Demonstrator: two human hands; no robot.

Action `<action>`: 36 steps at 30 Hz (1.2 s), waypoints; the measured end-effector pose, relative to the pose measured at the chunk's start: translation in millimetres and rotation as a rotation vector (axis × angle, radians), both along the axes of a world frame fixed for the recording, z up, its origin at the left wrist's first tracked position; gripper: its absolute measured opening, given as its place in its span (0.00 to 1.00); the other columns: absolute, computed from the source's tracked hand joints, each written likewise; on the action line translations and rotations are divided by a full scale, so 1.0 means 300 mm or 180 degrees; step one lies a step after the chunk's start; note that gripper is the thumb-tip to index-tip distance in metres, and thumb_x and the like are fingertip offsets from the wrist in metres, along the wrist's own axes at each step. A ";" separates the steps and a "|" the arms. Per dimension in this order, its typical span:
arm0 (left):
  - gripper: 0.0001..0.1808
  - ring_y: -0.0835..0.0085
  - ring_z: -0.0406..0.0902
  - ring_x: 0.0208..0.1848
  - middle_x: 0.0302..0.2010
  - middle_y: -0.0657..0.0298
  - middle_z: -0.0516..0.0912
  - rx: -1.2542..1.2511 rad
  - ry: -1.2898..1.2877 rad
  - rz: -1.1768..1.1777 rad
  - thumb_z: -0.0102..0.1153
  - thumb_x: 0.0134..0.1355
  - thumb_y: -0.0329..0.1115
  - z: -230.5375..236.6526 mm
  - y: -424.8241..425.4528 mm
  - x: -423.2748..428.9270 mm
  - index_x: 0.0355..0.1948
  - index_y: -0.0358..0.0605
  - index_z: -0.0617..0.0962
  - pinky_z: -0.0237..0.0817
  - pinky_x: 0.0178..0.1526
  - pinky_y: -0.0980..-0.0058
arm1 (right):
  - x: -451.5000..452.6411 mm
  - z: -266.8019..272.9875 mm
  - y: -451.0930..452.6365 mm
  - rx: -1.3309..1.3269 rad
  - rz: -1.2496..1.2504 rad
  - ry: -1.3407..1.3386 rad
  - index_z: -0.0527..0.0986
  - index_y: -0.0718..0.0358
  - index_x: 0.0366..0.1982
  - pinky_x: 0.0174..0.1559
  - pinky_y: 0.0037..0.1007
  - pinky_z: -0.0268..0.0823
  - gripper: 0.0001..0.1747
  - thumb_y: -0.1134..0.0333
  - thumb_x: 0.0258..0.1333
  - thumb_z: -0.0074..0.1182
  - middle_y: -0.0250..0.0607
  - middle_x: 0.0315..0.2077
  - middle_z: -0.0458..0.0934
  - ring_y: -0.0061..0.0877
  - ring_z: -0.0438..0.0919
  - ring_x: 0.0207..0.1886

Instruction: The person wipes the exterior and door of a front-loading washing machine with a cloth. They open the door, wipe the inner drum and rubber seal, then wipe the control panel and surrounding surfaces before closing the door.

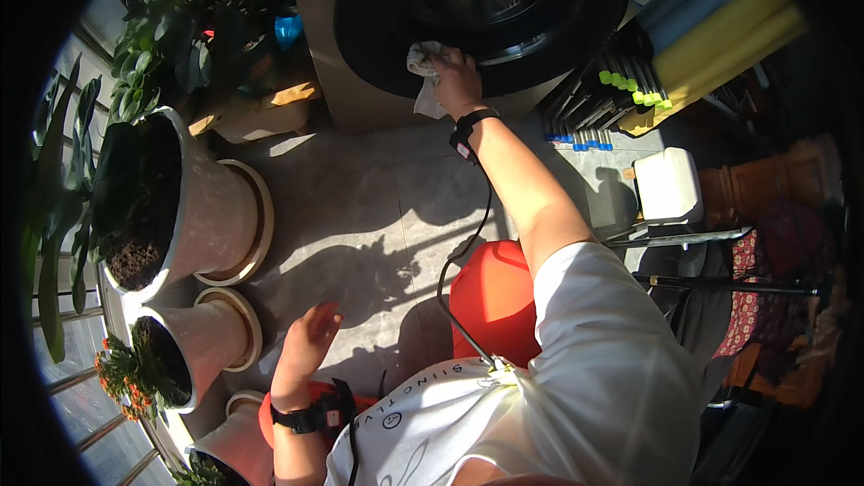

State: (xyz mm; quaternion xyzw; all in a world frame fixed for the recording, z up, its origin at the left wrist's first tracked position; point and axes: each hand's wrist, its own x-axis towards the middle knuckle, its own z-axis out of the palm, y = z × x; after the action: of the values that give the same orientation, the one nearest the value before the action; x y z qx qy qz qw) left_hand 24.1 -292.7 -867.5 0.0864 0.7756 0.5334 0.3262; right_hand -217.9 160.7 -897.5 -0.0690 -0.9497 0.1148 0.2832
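My right hand (459, 81) reaches forward and holds a crumpled white cloth (426, 98) against the lower rim of a round black washing machine door (526, 71). Glass shows in the middle of the door, with reflections on it. Over my left thigh hangs my left hand (314, 332), fingers loosely curled and apart, with nothing in it. Both wrists wear black straps, and a black cable runs from the right one to my white shirt.
White flower pots (216, 216) with plants line the left side. A wooden plant stand (293, 94) is beside the machine. At the right are a folded rack with blue and green tips (594, 142), a white box-shaped object (668, 185) and a metal-framed chair (688, 239).
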 end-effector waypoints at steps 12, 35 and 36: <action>0.17 0.70 0.83 0.44 0.40 0.53 0.85 0.0027 0.0259 0.0054 0.59 0.65 0.30 0.091 0.015 0.050 0.54 0.36 0.75 0.72 0.46 0.75 | 0.177 0.363 0.518 0.2177 -0.1148 -0.1085 0.81 0.48 0.46 0.52 0.44 0.65 0.17 0.65 0.58 0.47 0.31 0.57 0.69 0.37 0.66 0.59; 0.16 0.63 0.84 0.38 0.36 0.51 0.85 0.0069 0.0725 -0.0077 0.60 0.63 0.34 0.111 0.026 0.086 0.51 0.40 0.79 0.73 0.42 0.71 | -0.120 0.644 0.352 -0.6516 0.2091 0.0987 0.76 0.58 0.48 0.57 0.50 0.65 0.22 0.55 0.62 0.39 0.41 0.49 0.78 0.39 0.75 0.53; 0.16 0.63 0.84 0.39 0.36 0.51 0.85 -0.0005 0.0756 -0.0092 0.60 0.63 0.34 0.112 0.021 0.087 0.51 0.40 0.79 0.73 0.42 0.71 | -0.085 0.613 0.439 -0.6549 0.1643 0.1576 0.76 0.58 0.49 0.54 0.53 0.66 0.22 0.56 0.61 0.38 0.43 0.50 0.77 0.41 0.74 0.54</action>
State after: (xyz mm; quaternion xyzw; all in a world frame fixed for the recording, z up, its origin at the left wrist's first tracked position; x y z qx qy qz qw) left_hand 50.1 -286.5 -833.7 0.1599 0.8079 0.5140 0.2397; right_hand -243.5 292.4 -713.7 -0.0464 -0.3013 0.9215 0.2407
